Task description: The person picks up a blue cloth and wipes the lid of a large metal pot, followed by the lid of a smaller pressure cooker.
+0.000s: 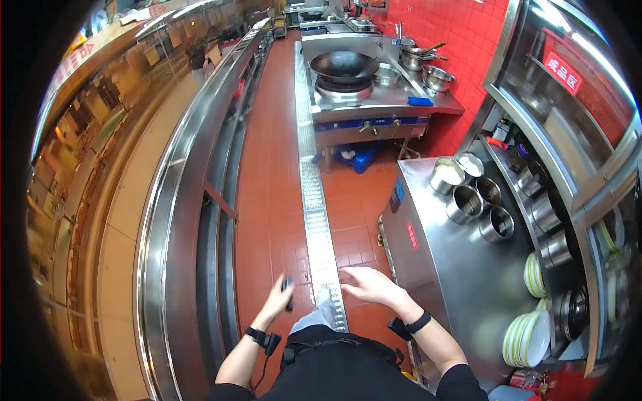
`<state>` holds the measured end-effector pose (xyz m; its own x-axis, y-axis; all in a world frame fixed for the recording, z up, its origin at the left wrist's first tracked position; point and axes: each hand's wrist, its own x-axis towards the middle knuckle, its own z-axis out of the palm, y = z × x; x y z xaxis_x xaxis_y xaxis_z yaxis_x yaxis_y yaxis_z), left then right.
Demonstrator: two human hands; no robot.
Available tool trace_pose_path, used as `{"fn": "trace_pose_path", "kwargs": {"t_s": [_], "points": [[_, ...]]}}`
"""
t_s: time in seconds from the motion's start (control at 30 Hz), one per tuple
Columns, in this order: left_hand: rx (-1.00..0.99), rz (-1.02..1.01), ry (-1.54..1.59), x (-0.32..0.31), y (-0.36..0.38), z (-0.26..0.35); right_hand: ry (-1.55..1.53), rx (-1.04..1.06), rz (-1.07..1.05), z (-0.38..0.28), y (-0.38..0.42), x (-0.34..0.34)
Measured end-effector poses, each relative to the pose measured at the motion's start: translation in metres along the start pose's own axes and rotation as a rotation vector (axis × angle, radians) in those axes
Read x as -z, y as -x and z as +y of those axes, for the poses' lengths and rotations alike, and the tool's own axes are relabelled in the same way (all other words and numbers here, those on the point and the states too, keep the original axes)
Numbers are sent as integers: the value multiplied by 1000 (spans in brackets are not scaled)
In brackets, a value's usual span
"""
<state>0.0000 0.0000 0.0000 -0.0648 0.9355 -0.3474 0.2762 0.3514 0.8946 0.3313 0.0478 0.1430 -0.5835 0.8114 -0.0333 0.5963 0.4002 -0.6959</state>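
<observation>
My left hand [274,299] is closed around a small black object [288,293], too little of which shows to name it. Over the red tiled floor, my right hand [368,285] hangs with loosely parted fingers and holds nothing. Black bands with small devices sit on both wrists, and a cable runs from the left one. Between the hands, one shoe [324,294] stands on the metal drain grate [313,184]. Nearest to my right hand is the steel counter [461,287].
Several steel pots [465,204] and stacked green-rimmed plates [526,339] stand on the right counter. Ahead is a stove [368,125] with a large wok [344,67] and a blue cloth [420,101]. A long steel counter [160,247] borders the aisle's left side.
</observation>
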Motion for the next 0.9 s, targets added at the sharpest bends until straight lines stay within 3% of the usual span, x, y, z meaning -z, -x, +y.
{"fn": "trace_pose_path", "kwargs": {"t_s": [0.03, 0.07, 0.1, 0.13, 0.17, 0.2, 0.23, 0.27, 0.3, 0.37, 0.43, 0.5, 0.63, 0.73, 0.77, 0.8, 0.9], "points": [[75, -77, -106, 7, 12, -39, 20, -52, 3, 11, 6, -5], [4, -84, -372, 16, 25, -82, 0, -85, 15, 23, 12, -9], [391, -320, -358, 32, -19, -18, -6, -127, 19, 57, -43, 17], [461, -557, -401, 50, -48, -88, -10, -127, 34, 71, -52, 17], [535, -585, -314, 59, -51, -112, -10, -218, 13, 86, -58, 20], [539, -640, -222, 67, -52, -96, -7, -308, -5, 99, -68, 29], [896, -508, -72, 65, -44, 14, -5, -317, 4, 108, -78, 38], [969, -670, 134, 77, -76, -46, -53, -380, 4, 114, -87, 46], [1048, -829, 346, 85, -90, -45, -110, -448, -1, 117, -91, 50], [1074, -803, 236, 107, -116, -39, -98, -480, 11, 126, -109, 62], [1017, -791, 134, 113, -147, 17, -137, -502, 25, 134, -128, 81], [970, -910, -26, 105, -187, 77, -155, -529, 41, 153, -150, 97], [756, -1131, -20, 72, -272, 86, -198, -514, 77, 214, -198, 123], [814, -866, -169, 25, -302, 255, -116, -466, 97, 264, -240, 152], [694, -890, -92, 22, -335, 199, -155, -456, 132, 273, -254, 170], [670, -850, -11, 12, -363, 182, -146, -475, 134, 288, -269, 187], [616, -768, 137, -5, -425, 195, -177, -460, 219, 327, -312, 235]]}}
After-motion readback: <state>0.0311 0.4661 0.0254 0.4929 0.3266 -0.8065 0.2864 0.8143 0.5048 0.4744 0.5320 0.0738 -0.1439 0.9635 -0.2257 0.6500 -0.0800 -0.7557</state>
